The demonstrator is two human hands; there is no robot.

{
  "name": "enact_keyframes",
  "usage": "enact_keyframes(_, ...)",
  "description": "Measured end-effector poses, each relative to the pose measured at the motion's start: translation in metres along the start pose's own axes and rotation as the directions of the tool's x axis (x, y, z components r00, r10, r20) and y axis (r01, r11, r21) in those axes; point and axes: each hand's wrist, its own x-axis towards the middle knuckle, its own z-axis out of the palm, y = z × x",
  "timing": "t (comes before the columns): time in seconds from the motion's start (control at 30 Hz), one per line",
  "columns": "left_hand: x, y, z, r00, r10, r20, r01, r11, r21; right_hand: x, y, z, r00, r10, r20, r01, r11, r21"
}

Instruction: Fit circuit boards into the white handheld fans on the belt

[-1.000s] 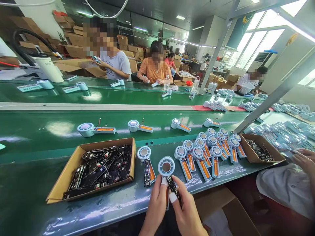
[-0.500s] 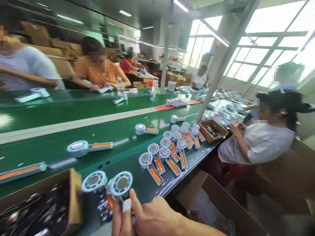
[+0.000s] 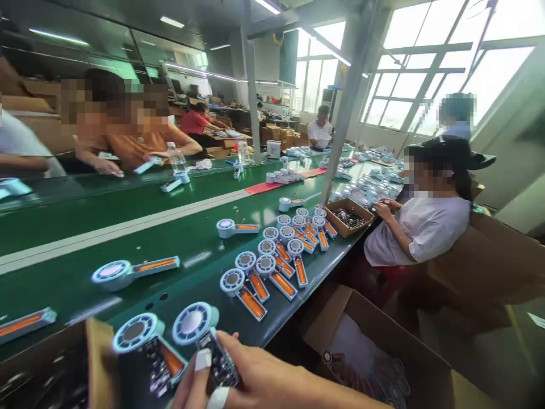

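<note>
A light-blue handheld fan (image 3: 196, 325) is held near the bottom of the head view, its round grille head facing up and tilted. A dark circuit board (image 3: 218, 362) lies along its handle. My left hand (image 3: 187, 392), with white tape on its fingers, grips the handle from below, partly cut off by the frame. My right hand (image 3: 259, 366) closes on the board and handle from the right side. Just left, a second fan (image 3: 138, 335) rests on the table, with another circuit board (image 3: 156, 369) beside its orange-filled handle.
An open cardboard box of dark parts (image 3: 100, 363) stands at lower left. Several open-handled fans (image 3: 266, 264) are grouped ahead, with a parts box (image 3: 349, 216) beyond them. More fans lie on the green conveyor (image 3: 196, 244). A co-worker (image 3: 419, 227) sits at right, above a floor carton (image 3: 383, 324).
My view has swung right. The held fan has tilted, and its circuit board now shows more fully between my hands. The co-worker in orange opposite has leaned and moved an arm.
</note>
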Motion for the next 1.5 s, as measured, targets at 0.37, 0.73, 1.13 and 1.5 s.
enact_keyframes(0.37, -0.004, 0.006, 0.014, 0.997, 0.077, -0.032, -0.078, 0.996, -0.031, -0.010, 0.007, 0.015, 0.984, 0.146, -0.099, -0.142, 0.989, 0.041)
enact_keyframes(0.73, 0.023, 0.063, -0.083, 0.679, 0.646, 0.347, -0.553, 0.140, 0.822, 0.062, 0.013, 0.002, 0.936, 0.325, -0.134, -0.327, 0.667, -0.669)
enact_keyframes(1.13, 0.076, 0.094, -0.094, 0.574, 0.099, 0.813, -0.782, -0.226, 0.580, 0.063, 0.000, 0.051, 0.996, -0.036, -0.083, -0.017, 0.824, -0.567)
enact_keyframes(1.5, 0.073, 0.088, -0.086, 0.510, 0.127, 0.851, -0.731, -0.456, 0.507, 0.063, 0.037, 0.061, 0.948, -0.174, -0.266, 0.039, 0.894, -0.446)
